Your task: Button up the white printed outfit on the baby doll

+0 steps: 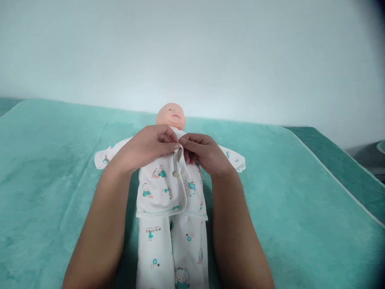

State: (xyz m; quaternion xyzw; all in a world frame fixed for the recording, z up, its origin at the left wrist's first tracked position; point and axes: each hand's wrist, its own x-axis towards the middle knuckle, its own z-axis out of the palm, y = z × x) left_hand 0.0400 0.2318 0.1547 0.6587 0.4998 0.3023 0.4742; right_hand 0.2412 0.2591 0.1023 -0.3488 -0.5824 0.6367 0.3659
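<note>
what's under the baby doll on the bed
A teal blanket lies under the doll, spreading out past it on every side. The patch right beneath the doll's body is covered by its printed white outfit and both hands, so it cannot be seen.

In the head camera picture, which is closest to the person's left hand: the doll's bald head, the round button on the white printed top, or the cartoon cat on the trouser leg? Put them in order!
From the left hand:
1. Round button, just below and right of it.
2. Doll's bald head, above, toward the wall.
3. Cartoon cat, far down at the picture's bottom edge.

The button and head are fairly close to call.
</note>
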